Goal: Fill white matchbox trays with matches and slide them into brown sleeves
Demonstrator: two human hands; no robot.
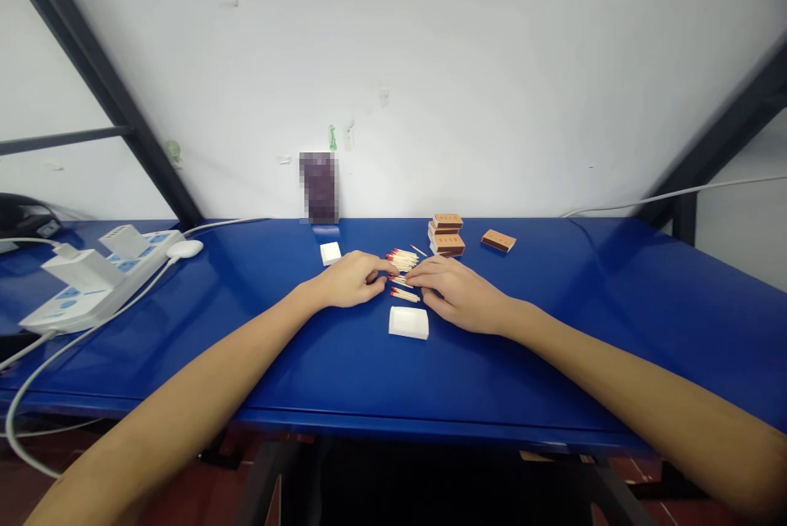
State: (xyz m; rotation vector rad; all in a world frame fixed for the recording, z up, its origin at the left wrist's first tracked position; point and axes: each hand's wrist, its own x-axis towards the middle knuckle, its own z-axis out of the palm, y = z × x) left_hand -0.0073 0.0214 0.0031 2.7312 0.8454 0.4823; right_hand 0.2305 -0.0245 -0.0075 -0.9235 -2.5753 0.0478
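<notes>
Several red-tipped matches [402, 259] lie in a loose pile on the blue table, with a smaller group [404, 295] just nearer to me. From the left, my left hand [352, 278] reaches in with its index finger stretched to the red heads and its thumb apart. My right hand [456, 290] rests at the plain ends, its fingers extended over the sticks and touching them. Both hands look open, with no match lifted between the fingers. Nearer to me sits a white matchbox tray [408, 323]. A second small white tray [330, 253] is beyond my left hand.
Behind my right hand stand stacked orange-brown matchboxes [448, 243], with a single matchbox [498, 240] farther right. A dark purple blurred object [320, 188] leans on the wall. At left, a white power strip [104, 284] and its cables lie on the blue table [529, 403].
</notes>
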